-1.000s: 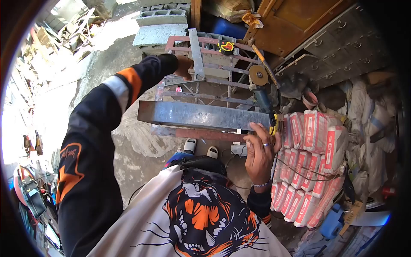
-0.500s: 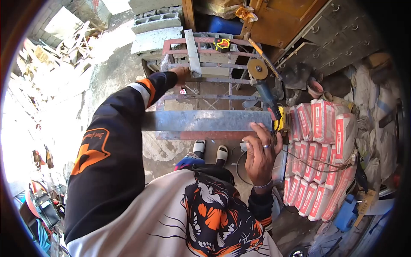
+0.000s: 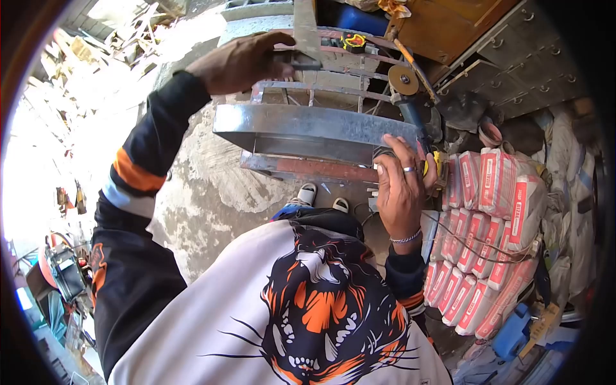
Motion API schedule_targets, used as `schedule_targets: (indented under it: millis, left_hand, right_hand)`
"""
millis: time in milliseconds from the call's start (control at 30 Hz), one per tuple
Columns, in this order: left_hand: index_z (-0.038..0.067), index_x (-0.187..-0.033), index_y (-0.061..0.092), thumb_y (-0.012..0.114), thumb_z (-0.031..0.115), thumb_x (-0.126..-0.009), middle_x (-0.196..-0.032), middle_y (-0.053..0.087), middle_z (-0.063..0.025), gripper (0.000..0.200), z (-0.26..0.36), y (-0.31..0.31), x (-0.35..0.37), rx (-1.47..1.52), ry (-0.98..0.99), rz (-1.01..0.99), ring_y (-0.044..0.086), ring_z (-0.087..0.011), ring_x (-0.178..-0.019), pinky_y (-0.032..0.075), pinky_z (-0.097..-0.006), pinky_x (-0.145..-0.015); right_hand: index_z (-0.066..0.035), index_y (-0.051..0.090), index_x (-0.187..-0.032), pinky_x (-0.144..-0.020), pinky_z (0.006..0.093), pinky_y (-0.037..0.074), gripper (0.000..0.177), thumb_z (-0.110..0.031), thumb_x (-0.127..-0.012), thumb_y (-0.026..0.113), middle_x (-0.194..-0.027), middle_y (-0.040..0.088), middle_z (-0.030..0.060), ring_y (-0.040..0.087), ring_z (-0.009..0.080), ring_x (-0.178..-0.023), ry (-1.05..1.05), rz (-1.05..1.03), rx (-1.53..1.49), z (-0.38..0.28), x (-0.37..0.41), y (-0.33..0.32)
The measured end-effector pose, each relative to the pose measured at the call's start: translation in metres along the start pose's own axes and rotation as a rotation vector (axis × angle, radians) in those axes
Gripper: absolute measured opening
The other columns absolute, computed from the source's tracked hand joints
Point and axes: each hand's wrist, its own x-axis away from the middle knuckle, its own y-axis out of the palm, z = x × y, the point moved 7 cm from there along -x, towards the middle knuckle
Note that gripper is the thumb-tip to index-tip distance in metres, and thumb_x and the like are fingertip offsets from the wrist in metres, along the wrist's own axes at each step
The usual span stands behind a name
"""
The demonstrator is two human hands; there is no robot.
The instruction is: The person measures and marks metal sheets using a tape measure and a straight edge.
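Note:
A long galvanized metal channel [image 3: 314, 122] lies across a red-brown metal frame [image 3: 308, 168], its near side tilted so the hollow underside shows. My right hand [image 3: 403, 186] grips the channel's right end, fingers on top and thumb at the near edge. Above the channel's left part, my left hand [image 3: 240, 63] is closed around the dark end of a metal square [image 3: 307, 32], whose flat blade points away from me. Just past my right fingers an angle grinder [image 3: 410, 109] with a brown disc rests on the frame.
A yellow-and-black tape measure [image 3: 353, 42] and a wooden handle [image 3: 416, 70] lie at the frame's far side. Stacked red-and-white bags [image 3: 491, 237] stand on the right. Concrete blocks [image 3: 256, 9] sit at the back, scrap wood [image 3: 77, 54] at the far left.
My left hand has lifted with the square, nearer to me. The channel has tilted, its left end raised, under my right hand's grip. The view has shifted slightly.

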Motion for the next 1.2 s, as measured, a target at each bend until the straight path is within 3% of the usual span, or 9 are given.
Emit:
schedule_targets:
  millis: [67,167,267,600,833,900,967,1033,1200]
  left_hand:
    - [0.017,-0.159,0.04,0.068,0.044,-0.099,-0.129,0.066,-0.0202,0.071,0.042,0.011,0.028,-0.036,0.198,0.189,0.069,-0.033,-0.109,0.057,-0.045,-0.096]
    - [0.019,-0.15,0.056,0.077,0.031,-0.092,-0.116,0.062,-0.0165,0.062,0.063,0.047,0.058,-0.005,0.122,0.095,0.066,-0.0347,-0.103,0.056,-0.0458,-0.092]
    - [0.022,-0.148,0.061,0.081,0.019,-0.084,-0.113,0.059,-0.0135,0.068,0.088,0.064,0.076,-0.094,0.168,0.205,0.06,-0.0335,-0.103,0.052,-0.047,-0.092]
    - [0.027,-0.15,0.06,0.076,0.011,-0.088,-0.116,0.057,-0.0123,0.066,0.105,0.082,0.089,-0.401,0.235,0.287,0.056,-0.0323,-0.106,0.045,-0.052,-0.101]
    - [0.026,-0.147,0.063,0.08,0.01,-0.082,-0.111,0.055,-0.0109,0.069,0.099,0.086,0.089,-0.205,0.341,0.171,0.056,-0.0319,-0.107,0.045,-0.0503,-0.103]
    - [0.029,-0.153,0.056,0.073,0.012,-0.09,-0.104,0.05,-0.0075,0.067,0.104,0.088,0.089,-0.206,0.422,0.192,0.051,-0.0278,-0.103,0.041,-0.0472,-0.098]
    - [0.031,-0.152,0.056,0.075,0.015,-0.088,-0.103,0.048,-0.0075,0.069,0.102,0.088,0.086,-0.194,0.413,0.168,0.051,-0.0286,-0.105,0.04,-0.0485,-0.101]
    - [0.032,-0.145,0.064,0.084,0.011,-0.077,-0.106,0.052,-0.0081,0.074,0.1,0.086,0.082,-0.174,0.397,0.179,0.055,-0.0358,-0.119,0.046,-0.0558,-0.106]
    - [0.039,-0.146,0.061,0.086,0.016,-0.077,-0.107,0.053,-0.0078,0.076,0.093,0.082,0.072,-0.199,0.381,0.113,0.052,-0.0367,-0.131,0.041,-0.0576,-0.115]
  right_hand:
    - [-0.015,0.067,-0.107,-0.121,0.0541,0.019,0.014,-0.009,-0.094,0.066,-0.143,0.059,-0.0012,0.055,0.0205,-0.136,-0.021,-0.007,0.0,0.003,-0.001,0.002]
    - [-0.014,0.067,-0.106,-0.122,0.054,0.02,0.013,-0.011,-0.094,0.067,-0.143,0.059,-0.0019,0.055,0.0194,-0.136,-0.045,-0.016,0.002,0.003,-0.002,0.0]
    - [-0.014,0.067,-0.106,-0.122,0.0534,0.02,0.011,-0.012,-0.095,0.067,-0.142,0.06,-0.0025,0.056,0.0189,-0.135,-0.055,-0.014,0.014,0.004,0.0,0.0]
    - [-0.014,0.068,-0.105,-0.122,0.0529,0.022,0.009,-0.014,-0.096,0.067,-0.139,0.062,-0.0034,0.056,0.0191,-0.134,-0.074,-0.003,0.004,0.007,0.002,-0.001]
    - [-0.014,0.069,-0.104,-0.122,0.0518,0.023,0.01,-0.011,-0.096,0.066,-0.138,0.062,-0.0035,0.056,0.019,-0.134,-0.063,-0.004,-0.003,0.007,0.003,0.001]
    - [-0.014,0.069,-0.105,-0.122,0.0516,0.023,0.01,-0.011,-0.096,0.065,-0.138,0.062,-0.0035,0.056,0.019,-0.134,-0.059,-0.012,-0.006,0.008,0.001,0.001]
    - [-0.014,0.069,-0.105,-0.122,0.0514,0.023,0.01,-0.011,-0.096,0.065,-0.138,0.062,-0.0035,0.056,0.0191,-0.134,-0.054,-0.019,-0.008,0.009,0.0,0.002]
    - [-0.015,0.069,-0.103,-0.122,0.051,0.023,0.009,-0.011,-0.097,0.065,-0.139,0.062,-0.0036,0.056,0.0188,-0.135,-0.06,-0.018,-0.018,0.01,0.0,0.002]
    - [-0.015,0.07,-0.1,-0.122,0.0498,0.024,0.007,-0.011,-0.097,0.066,-0.14,0.062,-0.0038,0.056,0.0179,-0.136,-0.068,-0.035,-0.026,0.01,-0.001,0.0]
